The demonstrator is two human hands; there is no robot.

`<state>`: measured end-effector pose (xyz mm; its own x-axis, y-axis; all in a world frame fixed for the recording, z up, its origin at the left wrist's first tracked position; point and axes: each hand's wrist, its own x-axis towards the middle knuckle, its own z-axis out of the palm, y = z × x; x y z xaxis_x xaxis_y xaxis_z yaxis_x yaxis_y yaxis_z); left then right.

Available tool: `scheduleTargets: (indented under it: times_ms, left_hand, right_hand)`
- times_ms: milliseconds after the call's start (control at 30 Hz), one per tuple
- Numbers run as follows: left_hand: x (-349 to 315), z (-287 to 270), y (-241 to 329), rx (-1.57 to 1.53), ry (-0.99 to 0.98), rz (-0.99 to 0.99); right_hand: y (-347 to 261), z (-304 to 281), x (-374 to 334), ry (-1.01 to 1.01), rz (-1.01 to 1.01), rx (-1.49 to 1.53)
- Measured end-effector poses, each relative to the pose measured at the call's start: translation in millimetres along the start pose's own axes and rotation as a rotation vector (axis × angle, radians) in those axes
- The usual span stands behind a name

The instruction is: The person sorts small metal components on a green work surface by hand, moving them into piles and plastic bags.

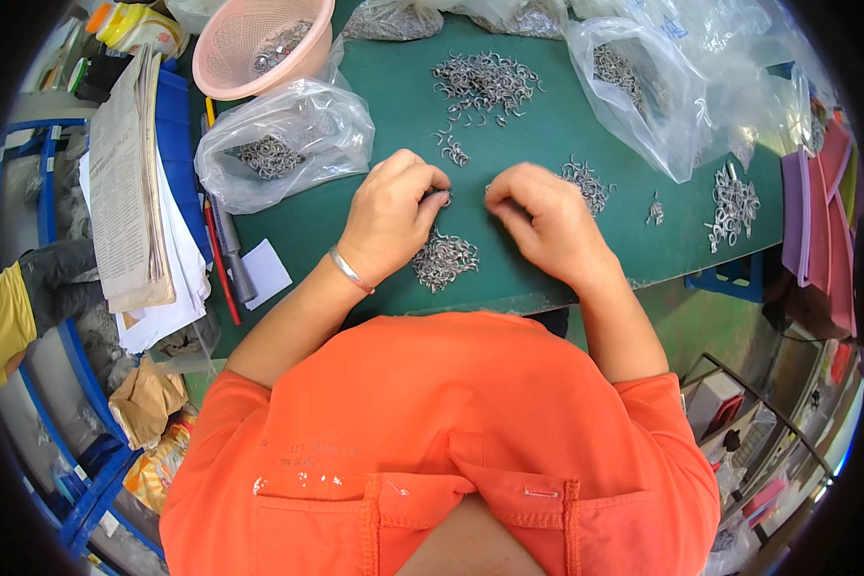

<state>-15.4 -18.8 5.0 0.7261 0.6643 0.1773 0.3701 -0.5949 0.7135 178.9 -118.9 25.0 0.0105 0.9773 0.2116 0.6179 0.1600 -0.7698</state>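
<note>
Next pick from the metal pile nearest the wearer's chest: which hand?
Left, probably: the left hand is right beside that metal pile, while the right hand is across a gap. Caveat: the left seems to pinch a small metal piece.

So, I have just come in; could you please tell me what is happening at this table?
A person in an orange shirt handles small metal parts at a green table. The left hand seems to pinch one at its fingertips; whether the right hand holds one is hard to tell. Loose piles lie around, with more parts in clear bags and a pink basket.
</note>
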Motion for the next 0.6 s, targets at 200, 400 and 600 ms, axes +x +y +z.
scheduleTargets:
  times_ms: [200, 400, 600]
  left_hand:
    - [1.0, -2.3, -5.5, -0.11, 0.039, 0.007]
    - [-2.5, -9.9, -2.8, -0.233, 0.004, -0.126]
    - [-6.5, -10.6, -0.6, -0.032, -0.114, 0.147]
  right_hand:
    - [9.1, 8.7, 4.7, 0.118, -0.158, -0.159]
    - [5.2, 12.1, -1.1, 0.008, -0.06, -0.097]
    - [-3.8, 23.8, -4.9, -0.043, -0.102, 0.092]
